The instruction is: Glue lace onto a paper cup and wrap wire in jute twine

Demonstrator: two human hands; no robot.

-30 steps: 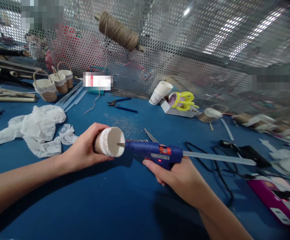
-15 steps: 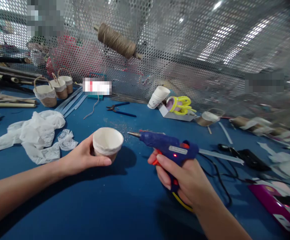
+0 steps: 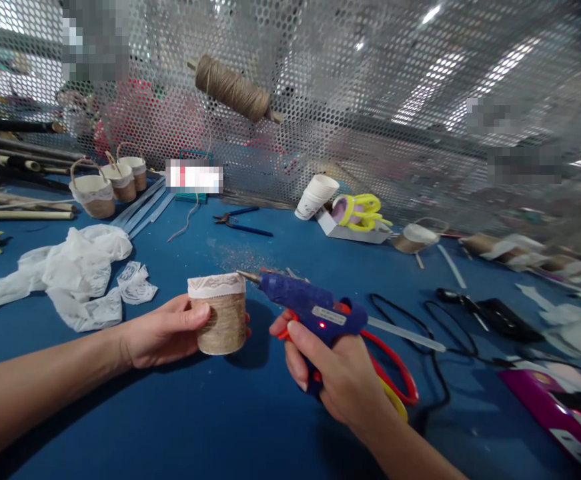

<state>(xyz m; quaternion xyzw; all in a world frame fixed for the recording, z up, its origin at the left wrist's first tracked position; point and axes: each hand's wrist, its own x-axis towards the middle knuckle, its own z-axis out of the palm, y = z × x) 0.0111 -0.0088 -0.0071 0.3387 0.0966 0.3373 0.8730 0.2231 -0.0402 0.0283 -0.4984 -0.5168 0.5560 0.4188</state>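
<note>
Closed round a twine-covered cup [image 3: 223, 323], my left hand [image 3: 167, 330] holds it upright above the blue table. White lace trim [image 3: 215, 287] runs round the cup's upper edge. My right hand [image 3: 330, 373] grips a blue hot glue gun [image 3: 303, 300] with its light glowing red and a clear glue stick [image 3: 407, 333] sticking out of the back. The metal nozzle is at the right end of the lace rim; whether it touches cannot be made out. Red and yellow handles, probably of scissors [image 3: 403, 373], show behind my right wrist.
Crumpled white lace [image 3: 80, 273] lies at left, with several small twine baskets [image 3: 94, 197] behind it. Pliers [image 3: 245, 223] lie toward the back, before a mesh wall holding a twine spool [image 3: 233, 87]. Paper cups [image 3: 317, 197] stand at back right. A black cord [image 3: 435, 360] winds across the right side.
My left hand has tipped the cup so its twine side faces me, lowering it slightly. My right hand has brought the glue gun left and down, its nozzle now at the rim.
</note>
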